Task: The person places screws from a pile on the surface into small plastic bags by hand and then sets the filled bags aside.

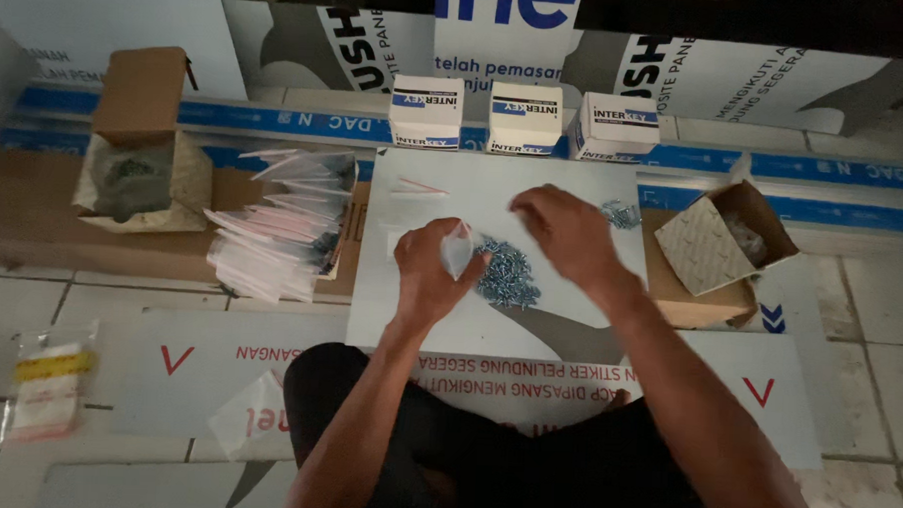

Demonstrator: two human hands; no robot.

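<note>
Sitting on the tiled floor, the person works over a white panel (534, 187) laid flat as a work surface. The left hand (429, 268) is closed on a small clear plastic bag (458, 248), pinching it upright just beside a pile of small metal screws (504, 271) at the panel's centre. The right hand (564, 228) hovers above the pile with fingers drawn together; whether it grips any screws cannot be told. A smaller cluster of screws (621, 214) lies near the panel's right edge. To the left, a stack of clear bags (282, 233) lies fanned out; whether these are filled cannot be told. An open cardboard box (717, 238) stands to the right, another open box (140, 143) to the left, and three small white cartons (524, 118) line the back. Judged from the sizeable pile remaining, much bagging is left.
</note>
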